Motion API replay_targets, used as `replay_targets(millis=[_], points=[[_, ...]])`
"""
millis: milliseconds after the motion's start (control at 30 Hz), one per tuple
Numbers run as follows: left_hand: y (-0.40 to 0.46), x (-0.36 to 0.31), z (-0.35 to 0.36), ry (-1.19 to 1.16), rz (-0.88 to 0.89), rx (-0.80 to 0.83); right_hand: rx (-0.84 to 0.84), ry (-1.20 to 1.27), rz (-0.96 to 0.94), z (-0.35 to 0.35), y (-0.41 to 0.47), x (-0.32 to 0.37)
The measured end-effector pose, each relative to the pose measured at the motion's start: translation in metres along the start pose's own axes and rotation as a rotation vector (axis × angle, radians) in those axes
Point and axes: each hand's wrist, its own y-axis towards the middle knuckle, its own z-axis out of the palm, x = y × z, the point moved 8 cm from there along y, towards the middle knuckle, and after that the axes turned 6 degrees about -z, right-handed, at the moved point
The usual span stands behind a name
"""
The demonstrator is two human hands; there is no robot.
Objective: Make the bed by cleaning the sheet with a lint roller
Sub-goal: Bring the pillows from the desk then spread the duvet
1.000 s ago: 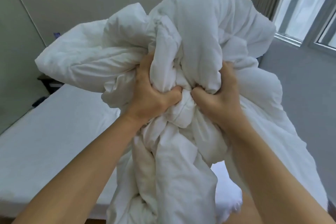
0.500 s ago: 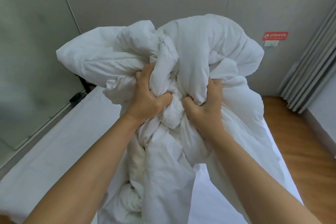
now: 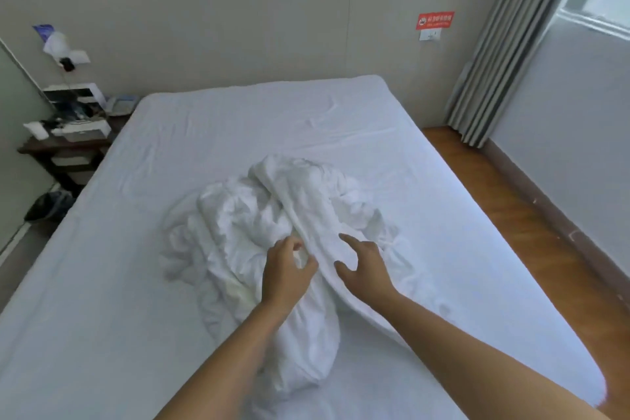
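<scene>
- At the near edge of the view, two bare forearms reach forward over the bed.
- The left hand (image 3: 285, 274) hovers over the crumpled white duvet (image 3: 289, 239), fingers curled loosely, thumb apart, gripping nothing.
- The right hand (image 3: 366, 268) sits just beside it, fingers spread wide, fingertips on or just above a long fold of the duvet; contact is hard to judge.
- The duvet lies bunched in the middle of the bed, on the smooth white fitted sheet (image 3: 136, 300). Its main rolled fold runs lengthwise from the near edge away towards the far wall, leaning slightly left.
- Right of the bed, a brown wooden floor (image 3: 531, 215) meets grey pleated curtains (image 3: 504, 54).
- At the far left, a dark wooden bedside desk (image 3: 59, 147) carries cluttered white items.
- On the far wall hangs a small red rectangular sign (image 3: 436, 20).
</scene>
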Motion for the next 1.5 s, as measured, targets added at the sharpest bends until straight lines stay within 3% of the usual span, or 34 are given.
replay_targets(millis=[167, 367, 700, 833, 1167, 1500], points=[[-0.004, -0.081, 0.031, -0.074, 0.199, 0.107, -0.165, 0.021, 0.055, -0.054, -0.026, -0.009], [-0.053, -0.177, 0.111, -0.133, 0.372, 0.271, -0.390, 0.035, 0.269, -0.149, -0.113, -0.089], [-0.254, -0.323, 0.308, 0.031, 0.665, 0.684, -0.821, 0.013, 0.643, -0.317, -0.374, -0.258], [-0.361, -0.367, 0.385, 0.104, 0.702, 0.886, -0.965, 0.078, 0.737, -0.369, -0.493, -0.309], [-0.600, -0.484, 0.529, 0.138, 0.909, 1.123, -1.208, 0.123, 0.891, -0.488, -0.714, -0.397], [-0.706, -0.587, 0.676, 0.133, 0.993, 1.258, -1.310, 0.152, 1.003, -0.591, -0.814, -0.515]])
